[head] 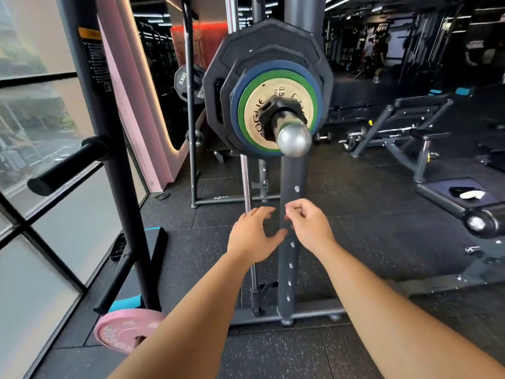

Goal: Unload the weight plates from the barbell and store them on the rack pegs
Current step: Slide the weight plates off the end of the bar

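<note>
Steel barbell point(294, 142) above both hands point(252, 235) point(310, 228)

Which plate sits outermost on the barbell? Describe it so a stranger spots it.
Find the silver-capped barbell sleeve at centre. Behind its black collar sits the round tan plate. It alone is tan; a green plate and a blue plate ring it.
</note>
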